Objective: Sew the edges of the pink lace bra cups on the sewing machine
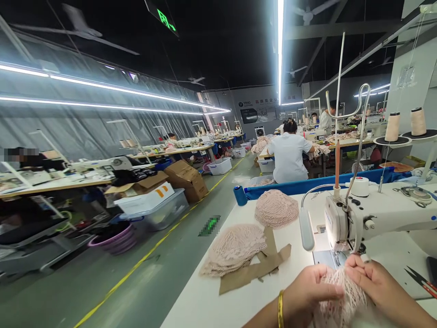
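Note:
Pale pink lace fabric (341, 291) is bunched between both hands, just in front of the needle area of a white sewing machine (341, 218). My left hand (309, 289), with a gold bracelet at the wrist, pinches the lace with its thumb on top. On the other side my right hand (370, 278) grips it with fingers curled close under the machine head. A stack of lace pieces (235, 248) lies on the white table (191, 296) left of the machine, partly over brown strips (256, 271). Behind it sits a second lace pile (276, 208).
Scissors (421, 282) with red handles lie at the right edge. A blue thread spool (240, 196) stands at the table's far left corner. Thread cones (392, 127) rise behind the machine. A person in a white shirt (290, 157) sits ahead. Boxes (186, 180) line the aisle at left.

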`<move>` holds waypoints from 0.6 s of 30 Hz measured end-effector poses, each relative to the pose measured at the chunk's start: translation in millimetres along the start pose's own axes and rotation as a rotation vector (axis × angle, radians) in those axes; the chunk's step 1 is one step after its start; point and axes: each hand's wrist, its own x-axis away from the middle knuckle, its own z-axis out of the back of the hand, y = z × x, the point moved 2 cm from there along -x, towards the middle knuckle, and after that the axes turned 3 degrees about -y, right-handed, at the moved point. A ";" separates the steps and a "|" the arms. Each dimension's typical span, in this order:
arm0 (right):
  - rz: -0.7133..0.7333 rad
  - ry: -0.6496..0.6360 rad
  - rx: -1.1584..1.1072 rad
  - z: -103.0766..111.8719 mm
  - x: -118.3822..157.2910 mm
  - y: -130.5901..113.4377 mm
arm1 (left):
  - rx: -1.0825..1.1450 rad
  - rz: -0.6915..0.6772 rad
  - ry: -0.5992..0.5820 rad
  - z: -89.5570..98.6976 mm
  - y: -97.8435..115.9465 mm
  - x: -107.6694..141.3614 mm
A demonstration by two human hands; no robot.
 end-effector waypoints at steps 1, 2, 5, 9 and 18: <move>-0.006 -0.006 0.004 0.1 -3.9 3.9 | 0.096 0.037 0.005 0.1 -2.2 -1.9; -0.009 -0.002 0.017 0.8 -6.7 7.8 | 0.166 0.061 0.014 0.2 -4.0 -3.7; -0.024 0.032 0.058 4.9 -9.7 19.2 | 0.193 0.080 0.036 1.3 -8.2 -7.6; -0.048 0.077 0.111 9.9 -8.4 28.1 | 0.212 0.104 0.046 4.1 -14.8 -10.6; -0.009 0.169 0.235 10.5 -3.2 24.4 | 0.301 0.003 0.007 2.4 -10.5 -7.3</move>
